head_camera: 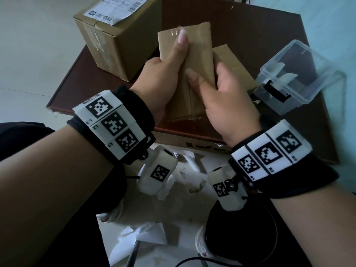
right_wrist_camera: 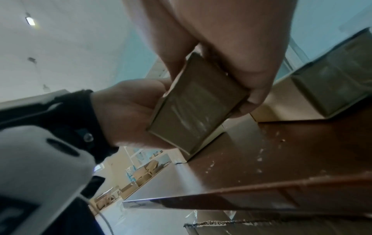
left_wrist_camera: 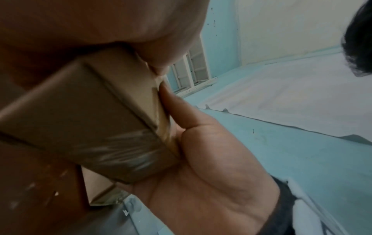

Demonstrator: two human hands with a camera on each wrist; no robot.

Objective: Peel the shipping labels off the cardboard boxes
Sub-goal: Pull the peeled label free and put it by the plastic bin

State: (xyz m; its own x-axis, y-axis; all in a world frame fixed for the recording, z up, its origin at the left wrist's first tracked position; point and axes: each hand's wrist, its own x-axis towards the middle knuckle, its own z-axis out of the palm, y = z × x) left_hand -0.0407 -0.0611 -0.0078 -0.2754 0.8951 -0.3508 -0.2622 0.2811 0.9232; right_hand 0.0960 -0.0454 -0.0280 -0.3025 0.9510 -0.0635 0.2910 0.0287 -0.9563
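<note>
Both wrists hover over the worktop's (head_camera: 289, 35) near edge, the left hand (head_camera: 163, 74) and right hand (head_camera: 227, 97) each clamped on the small cardboard box (head_camera: 198, 54) held above it. No label shows on its visible faces; probably turn it to check. The larger box (head_camera: 115, 45), labelled (head_camera: 119, 8), sits at the far left corner; a clear tub (head_camera: 300, 74) crowds the right edge.

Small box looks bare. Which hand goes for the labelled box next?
Left, probably. The labelled box sits on the left hand side; the right hand can keep its grip on the small box.
</note>
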